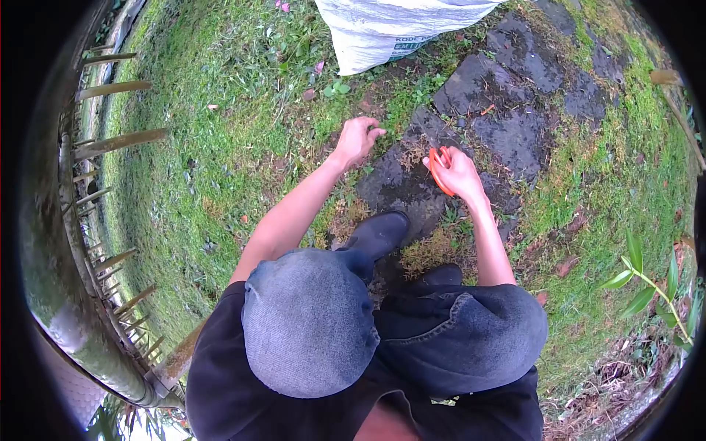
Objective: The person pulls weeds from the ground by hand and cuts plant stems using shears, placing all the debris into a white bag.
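My right hand (457,173) is closed around the orange handles of a tool (440,170), above dark stone slabs. What the tool's other end looks like is hard to make out. To the left, my left hand (357,140) hangs over low weeds at the edge of the stones, its fingers curled and the thumb near them; whether something small is between them cannot be made out. A white sack with printed letters (397,33) lies on the grass beyond both hands.
Dark boots (382,231) stand on the stones below my bent knees. A bamboo fence (121,143) runs along the left side. Flat stones (515,140) reach to the upper right. A leafy stem (654,287) leans in at the right.
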